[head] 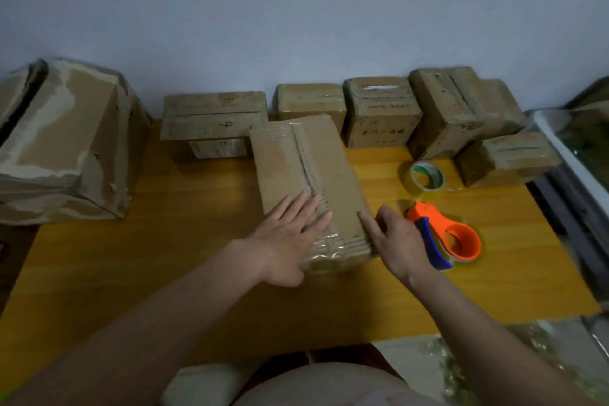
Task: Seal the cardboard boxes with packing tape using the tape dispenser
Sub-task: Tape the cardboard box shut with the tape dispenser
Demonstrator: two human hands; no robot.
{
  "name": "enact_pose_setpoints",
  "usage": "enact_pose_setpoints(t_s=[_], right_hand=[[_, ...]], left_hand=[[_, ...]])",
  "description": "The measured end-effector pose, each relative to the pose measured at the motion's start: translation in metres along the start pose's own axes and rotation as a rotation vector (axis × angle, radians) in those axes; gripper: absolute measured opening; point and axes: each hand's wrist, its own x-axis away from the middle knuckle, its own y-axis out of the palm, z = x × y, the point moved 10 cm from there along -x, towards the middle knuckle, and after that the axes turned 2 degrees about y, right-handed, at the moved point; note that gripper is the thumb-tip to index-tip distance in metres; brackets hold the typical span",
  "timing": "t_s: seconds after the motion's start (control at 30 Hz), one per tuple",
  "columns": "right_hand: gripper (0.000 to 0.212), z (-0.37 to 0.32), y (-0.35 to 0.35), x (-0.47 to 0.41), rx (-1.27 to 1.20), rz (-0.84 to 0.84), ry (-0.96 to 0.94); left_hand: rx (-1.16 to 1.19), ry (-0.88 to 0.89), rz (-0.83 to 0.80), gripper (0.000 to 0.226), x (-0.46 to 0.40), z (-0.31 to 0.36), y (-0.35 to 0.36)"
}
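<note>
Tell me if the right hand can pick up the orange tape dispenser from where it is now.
Probably yes. The right hand rests at the near right edge of the box, and the tape dispenser lies on the table just beside it, with nothing between them.

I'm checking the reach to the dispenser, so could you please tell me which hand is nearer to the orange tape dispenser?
Right. The right hand sits at the box's near right corner, just beside the orange tape dispenser; the left hand rests flat on the box top, farther away.
</note>
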Motion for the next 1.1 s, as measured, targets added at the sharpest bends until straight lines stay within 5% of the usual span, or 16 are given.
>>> enact_pose_setpoints(t_s=[0.13, 0.3, 0.5, 0.73, 0.9, 1.1], right_hand=[[0.036, -0.005, 0.011, 0.014, -0.091, -0.062, -0.024], [0.045, 0.008, 0.004, -0.001, -0.191, -0.073, -0.03], [0.029, 0.098, -0.001, -0.026, 0.009, -0.021, 0.237], [0.069, 0.169, -0.006, -0.03, 0.261, -0.075, 0.517], [0.086, 0.193, -0.006, -0.03, 0.167, -0.105, 0.646], [0.054, 0.223, 0.0, -0.026, 0.111, -0.245, 0.643]], left_hand=[[0.029, -0.064, -0.038, 0.108, 0.005, -0.006, 0.0], [-0.002, -0.086, 0.194, 0.088, -0.001, 0.013, -0.013], [-0.059, -0.036, 0.254, 0.064, -0.029, 0.041, -0.022], [-0.087, 0.011, 0.258, 0.058, -0.054, 0.028, -0.037], [0.038, -0.201, 0.321, 0.055, -0.063, 0.028, -0.048], [0.11, -0.328, 0.289, 0.057, -0.06, 0.035, -0.046]])
